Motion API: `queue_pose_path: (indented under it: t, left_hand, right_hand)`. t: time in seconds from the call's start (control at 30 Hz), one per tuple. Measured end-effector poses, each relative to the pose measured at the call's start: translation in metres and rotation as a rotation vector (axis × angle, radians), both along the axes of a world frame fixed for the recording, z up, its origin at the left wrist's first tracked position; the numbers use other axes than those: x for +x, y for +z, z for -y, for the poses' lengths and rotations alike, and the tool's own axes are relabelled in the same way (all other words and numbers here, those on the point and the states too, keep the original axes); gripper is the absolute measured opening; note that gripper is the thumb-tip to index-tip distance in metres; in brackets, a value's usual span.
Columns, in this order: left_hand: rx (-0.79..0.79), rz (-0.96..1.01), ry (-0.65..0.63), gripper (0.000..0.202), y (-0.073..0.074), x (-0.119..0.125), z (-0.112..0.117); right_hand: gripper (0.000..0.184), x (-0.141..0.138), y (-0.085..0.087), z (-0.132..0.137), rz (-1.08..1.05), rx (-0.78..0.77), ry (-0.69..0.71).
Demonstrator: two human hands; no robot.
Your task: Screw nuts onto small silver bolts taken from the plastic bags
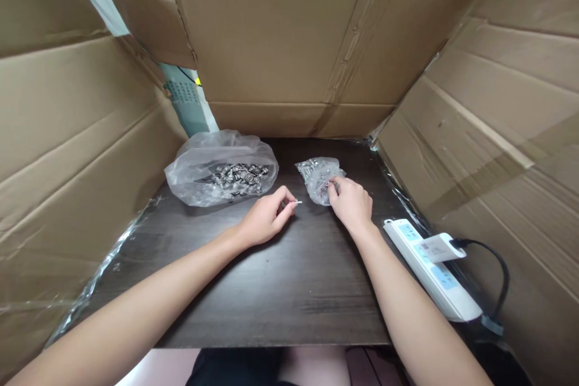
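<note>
My left hand (270, 215) is closed over the middle of the table, thumb and forefinger pinching a small silvery screw (298, 202) that points right. To its right lies a small clear plastic bag (319, 193) with several metal screws (312, 166) inside. My right hand (350, 201) reaches to the right side of this bag with curled fingers touching it near its opening. What those fingertips grip, if anything, is too small to make out. Left of my left hand rests a larger translucent bag (194, 184), open and holding many small shiny metal parts (244, 178).
A white power strip (452, 295) with a plugged-in white adapter (438, 248) and black cable (505, 271) lies at the right. Cardboard walls (280, 30) enclose the dark table (271, 301) at the back and both sides. Clear tape runs along the side edges.
</note>
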State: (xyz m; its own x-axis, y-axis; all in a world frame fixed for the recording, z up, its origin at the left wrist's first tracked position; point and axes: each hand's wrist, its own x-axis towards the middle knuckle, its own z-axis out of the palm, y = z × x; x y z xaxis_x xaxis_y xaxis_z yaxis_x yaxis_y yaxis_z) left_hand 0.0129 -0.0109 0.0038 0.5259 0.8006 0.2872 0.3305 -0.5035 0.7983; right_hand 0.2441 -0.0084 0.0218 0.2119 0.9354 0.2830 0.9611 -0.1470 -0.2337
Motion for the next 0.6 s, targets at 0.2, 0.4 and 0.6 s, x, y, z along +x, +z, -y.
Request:
queue_pose_path:
  t: [0.2, 0.4, 0.6]
  left_hand:
    - [0.026, -0.034, -0.011, 0.019, 0.0006, 0.0000, 0.0013]
    - [0.035, -0.022, -0.002, 0.019, 0.0000, -0.0014, 0.0021]
    - [0.024, -0.032, -0.006, 0.020, -0.0015, -0.0010, 0.0023]
  right_hand:
    - [0.021, -0.0019, -0.0036, -0.0041, 0.007, 0.054, 0.030]
    - [0.021, -0.0002, -0.0017, -0.0059, 0.095, 0.020, 0.010]
    - [0.024, 0.0017, 0.0019, -0.0051, 0.174, -0.041, 0.102]
